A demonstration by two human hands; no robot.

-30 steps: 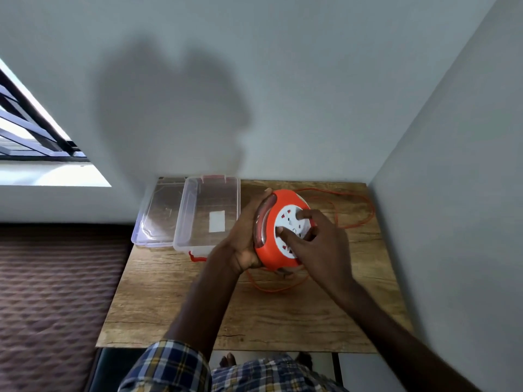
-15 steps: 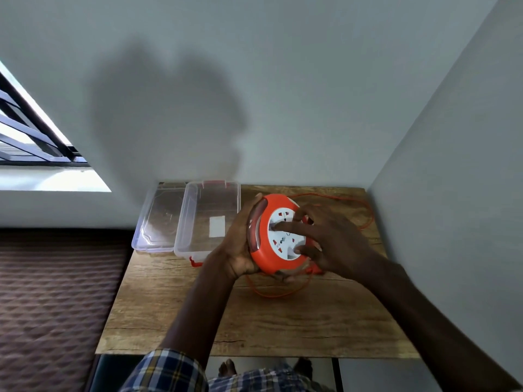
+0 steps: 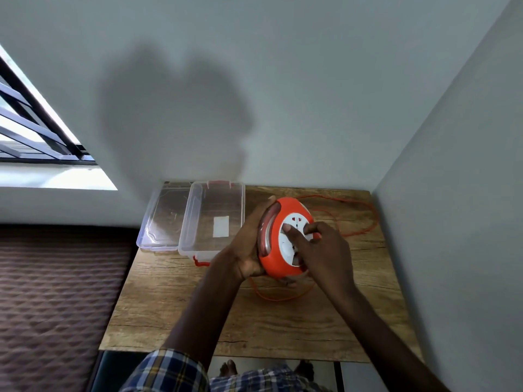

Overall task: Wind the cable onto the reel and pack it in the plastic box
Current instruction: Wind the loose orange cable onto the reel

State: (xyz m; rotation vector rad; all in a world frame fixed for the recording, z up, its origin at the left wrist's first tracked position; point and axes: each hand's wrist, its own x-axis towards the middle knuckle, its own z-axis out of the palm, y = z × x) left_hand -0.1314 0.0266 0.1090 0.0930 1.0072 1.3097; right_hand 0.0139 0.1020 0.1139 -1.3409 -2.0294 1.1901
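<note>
Gripping the round orange reel (image 3: 273, 261) from its left side, the left hand (image 3: 249, 247) is holding it tilted on edge above the middle of the wooden table (image 3: 175, 312). The right hand (image 3: 322, 256) is pressing curled fingers against the reel's white socket face, seemingly around its centre; what they are grasping is hidden. 1 thin orange cable (image 3: 356, 219) is lying in loose loops toward the table's far right corner and curving out below the reel. 1 clear plastic box (image 3: 198, 219), rectangular with red clips, is sitting at the far left edge, bearing a white label with no readable writing. 1 clear lid (image 3: 158, 224) is lying just beside it, overhanging the left edge.
</note>
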